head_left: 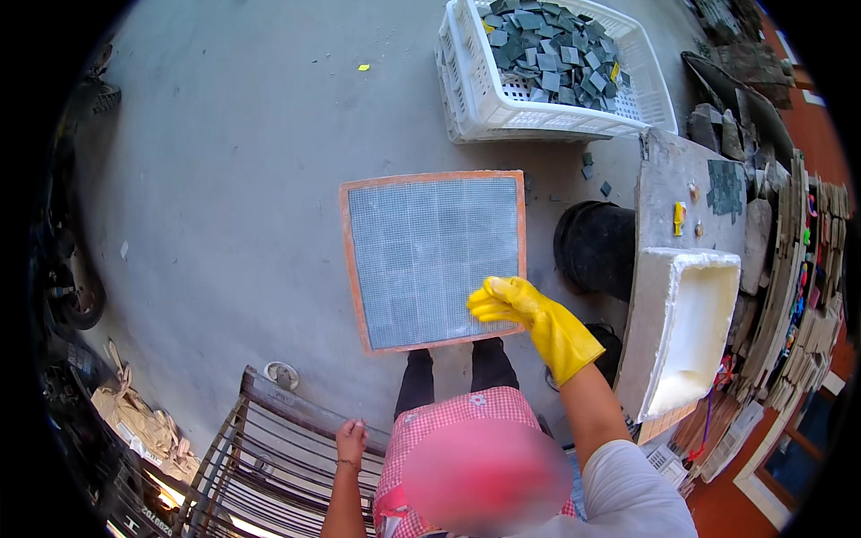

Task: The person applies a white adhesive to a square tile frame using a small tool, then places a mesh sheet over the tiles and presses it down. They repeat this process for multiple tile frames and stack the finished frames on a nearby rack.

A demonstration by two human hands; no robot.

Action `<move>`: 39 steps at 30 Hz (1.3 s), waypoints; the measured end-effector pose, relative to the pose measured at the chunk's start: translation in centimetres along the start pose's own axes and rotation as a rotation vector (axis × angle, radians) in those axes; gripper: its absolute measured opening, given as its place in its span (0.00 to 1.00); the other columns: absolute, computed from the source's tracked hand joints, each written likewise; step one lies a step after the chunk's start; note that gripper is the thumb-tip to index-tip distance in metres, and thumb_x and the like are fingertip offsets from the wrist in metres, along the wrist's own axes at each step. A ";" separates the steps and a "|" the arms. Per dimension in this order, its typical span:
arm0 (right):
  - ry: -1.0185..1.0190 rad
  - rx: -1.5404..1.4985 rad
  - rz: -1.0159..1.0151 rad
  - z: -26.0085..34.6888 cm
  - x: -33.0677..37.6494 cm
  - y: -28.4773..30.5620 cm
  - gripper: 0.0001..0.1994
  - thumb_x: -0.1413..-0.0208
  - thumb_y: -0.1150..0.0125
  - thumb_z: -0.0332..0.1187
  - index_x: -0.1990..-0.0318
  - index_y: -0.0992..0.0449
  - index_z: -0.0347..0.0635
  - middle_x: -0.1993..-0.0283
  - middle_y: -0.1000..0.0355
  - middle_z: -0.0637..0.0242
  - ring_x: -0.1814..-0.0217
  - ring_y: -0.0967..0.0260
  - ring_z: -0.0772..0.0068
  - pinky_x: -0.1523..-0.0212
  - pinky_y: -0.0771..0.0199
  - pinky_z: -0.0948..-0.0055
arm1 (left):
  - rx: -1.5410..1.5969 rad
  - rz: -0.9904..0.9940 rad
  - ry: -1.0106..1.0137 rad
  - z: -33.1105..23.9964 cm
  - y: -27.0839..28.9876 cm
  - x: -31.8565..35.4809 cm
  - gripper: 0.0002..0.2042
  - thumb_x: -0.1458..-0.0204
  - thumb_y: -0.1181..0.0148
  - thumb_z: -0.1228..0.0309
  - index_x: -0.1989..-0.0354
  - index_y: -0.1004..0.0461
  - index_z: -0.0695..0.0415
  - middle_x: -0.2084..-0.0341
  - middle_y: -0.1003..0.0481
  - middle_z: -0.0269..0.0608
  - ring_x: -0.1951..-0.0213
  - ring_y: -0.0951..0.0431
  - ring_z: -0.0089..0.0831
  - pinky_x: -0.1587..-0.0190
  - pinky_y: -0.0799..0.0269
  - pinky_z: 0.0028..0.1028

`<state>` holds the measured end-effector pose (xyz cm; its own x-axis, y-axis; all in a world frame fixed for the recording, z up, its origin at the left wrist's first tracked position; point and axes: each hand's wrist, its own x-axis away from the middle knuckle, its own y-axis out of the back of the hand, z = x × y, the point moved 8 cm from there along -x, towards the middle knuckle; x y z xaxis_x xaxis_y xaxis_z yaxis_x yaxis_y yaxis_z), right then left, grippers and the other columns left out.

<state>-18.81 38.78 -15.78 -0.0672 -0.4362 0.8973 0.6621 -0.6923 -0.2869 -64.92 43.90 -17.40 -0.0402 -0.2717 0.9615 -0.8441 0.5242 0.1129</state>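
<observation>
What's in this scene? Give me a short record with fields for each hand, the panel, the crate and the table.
Panel: square, orange-brown frame, gridded grey face
Right hand: in a yellow glove, over the panel's lower right part; contact unclear
Left hand: bare, curled, near a slatted rack
Crate: white plastic, holding loose dark tiles
Table: at right, bearing a white foam box

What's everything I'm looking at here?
Mesh panel: one, bluish, orange rim, centre
Crates: apparently two, white, stacked at top right
Tiles: many, greenish, inside upper crate
Large bucket: one, black, right of panel
Table: one, grey, right
Foam box: one, white, on table
Slatted bench: one, dark, lower left
Boards: many, brown, far right
Wheel: at least one, black, left edge
Left fingers: one set, bare, near bench
Right fingers: one set, yellow gloved, over panel
</observation>
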 end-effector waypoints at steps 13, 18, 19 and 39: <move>-0.182 0.073 0.051 -4.1 3.7 2.7 0.20 0.45 0.49 0.44 0.60 0.27 0.31 0.62 0.27 0.50 0.62 0.27 0.57 0.57 0.27 0.62 | 0.016 0.074 -0.011 -2.2 -4.0 1.2 0.06 0.46 0.52 0.69 0.65 0.30 0.56 0.84 0.35 0.26 0.85 0.42 0.13 0.85 0.51 0.14; 0.216 -0.182 -0.104 1.0 2.7 2.2 0.25 0.46 0.49 0.48 0.53 0.30 0.31 0.54 0.30 0.50 0.53 0.30 0.58 0.48 0.32 0.66 | 0.050 0.050 -0.010 -1.2 -3.1 0.5 0.06 0.45 0.52 0.70 0.65 0.30 0.56 0.84 0.35 0.26 0.85 0.42 0.13 0.86 0.51 0.14; 0.214 -0.253 -0.089 0.2 1.7 1.7 0.26 0.46 0.49 0.48 0.52 0.31 0.31 0.53 0.31 0.50 0.53 0.30 0.58 0.48 0.32 0.65 | 0.056 0.048 -0.011 -0.6 -2.9 0.6 0.06 0.45 0.52 0.70 0.65 0.30 0.56 0.84 0.35 0.27 0.85 0.42 0.13 0.86 0.51 0.14; 0.475 -0.282 -0.234 10.3 -2.3 -1.3 0.25 0.40 0.61 0.50 0.47 0.36 0.37 0.48 0.33 0.53 0.49 0.31 0.63 0.52 0.28 0.69 | 0.710 0.187 0.132 -4.7 -11.9 -1.7 0.09 0.45 0.52 0.68 0.60 0.32 0.59 0.82 0.38 0.30 0.81 0.40 0.20 0.80 0.45 0.19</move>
<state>-11.87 46.61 -14.06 -0.5563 -0.4181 0.7182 0.3701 -0.8984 -0.2364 -52.36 41.88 -19.16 -0.1900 -0.1067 0.9760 -0.9736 -0.1074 -0.2012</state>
